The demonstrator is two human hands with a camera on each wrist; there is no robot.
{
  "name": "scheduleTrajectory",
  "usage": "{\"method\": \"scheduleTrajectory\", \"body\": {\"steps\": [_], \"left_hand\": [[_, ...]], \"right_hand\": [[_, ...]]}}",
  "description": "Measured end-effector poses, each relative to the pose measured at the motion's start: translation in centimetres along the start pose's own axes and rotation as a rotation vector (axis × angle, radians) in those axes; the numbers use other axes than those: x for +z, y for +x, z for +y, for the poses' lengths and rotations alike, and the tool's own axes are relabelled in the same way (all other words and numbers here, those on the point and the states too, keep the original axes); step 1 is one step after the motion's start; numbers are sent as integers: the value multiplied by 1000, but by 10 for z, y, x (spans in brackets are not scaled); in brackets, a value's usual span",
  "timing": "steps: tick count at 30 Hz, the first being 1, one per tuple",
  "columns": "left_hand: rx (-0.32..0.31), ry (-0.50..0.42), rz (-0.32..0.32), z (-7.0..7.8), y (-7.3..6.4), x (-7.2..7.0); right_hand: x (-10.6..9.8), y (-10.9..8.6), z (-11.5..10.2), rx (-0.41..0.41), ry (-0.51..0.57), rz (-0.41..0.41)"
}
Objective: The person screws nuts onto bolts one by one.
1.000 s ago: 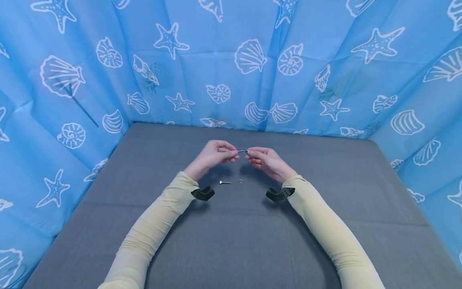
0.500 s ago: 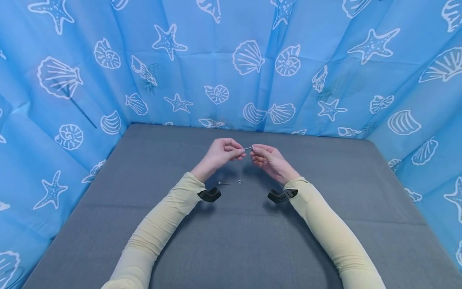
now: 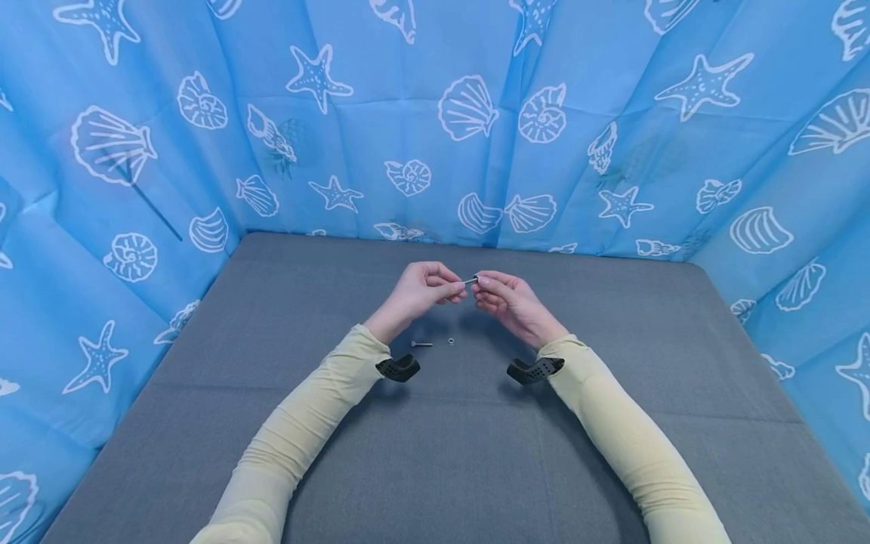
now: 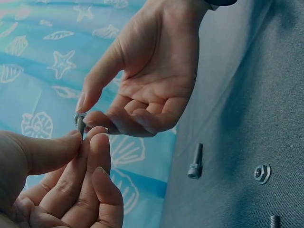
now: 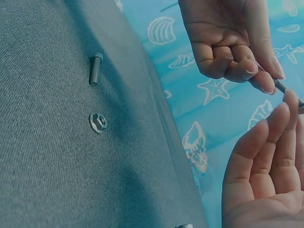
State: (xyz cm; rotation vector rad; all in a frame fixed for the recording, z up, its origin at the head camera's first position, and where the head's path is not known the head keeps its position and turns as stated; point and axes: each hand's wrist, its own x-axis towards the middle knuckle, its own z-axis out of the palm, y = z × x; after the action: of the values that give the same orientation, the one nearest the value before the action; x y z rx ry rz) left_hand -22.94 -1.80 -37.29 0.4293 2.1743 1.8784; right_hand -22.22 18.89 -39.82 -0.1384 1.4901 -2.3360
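A small metal bolt (image 4: 81,126) is pinched between the thumb and fingers of my left hand (image 3: 419,293), its shank pointing toward my right hand (image 3: 511,304). The right thumb and forefinger pinch a silvery nut (image 4: 78,117) at the bolt's far end. Fingertips partly cover both pieces, so how far the nut sits on the thread cannot be told. Both hands are raised above the table. In the right wrist view, a short stretch of thread shows between the two sets of fingertips.
Below the hands, a second bolt (image 3: 421,344) and a flange nut (image 3: 451,341) lie on the grey cloth-covered table (image 3: 435,461). A blue shell-patterned curtain (image 3: 408,128) hangs around the back and sides. Dark bands (image 3: 398,368) sit at both wrists.
Both hands have shifted slightly right with the bolt and nut. The gap between bolt end and right fingertips has closed. The bolt and nut on the table lie where they were.
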Motion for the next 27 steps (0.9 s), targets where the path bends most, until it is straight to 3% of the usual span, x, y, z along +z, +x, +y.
{"method": "scheduleTrajectory", "body": {"steps": [8,20,27], "left_hand": [[1,4,4,-1,-1,2],[-14,23,-69,-2,-4,1],[-34,13,-105,-5,-6,3]], "right_hand": [[-2,-3,-1,-27,-130,-4],[-8,-8,-13,-153,-613,12],[-9,-13,-17,-179,-700,-2]]}}
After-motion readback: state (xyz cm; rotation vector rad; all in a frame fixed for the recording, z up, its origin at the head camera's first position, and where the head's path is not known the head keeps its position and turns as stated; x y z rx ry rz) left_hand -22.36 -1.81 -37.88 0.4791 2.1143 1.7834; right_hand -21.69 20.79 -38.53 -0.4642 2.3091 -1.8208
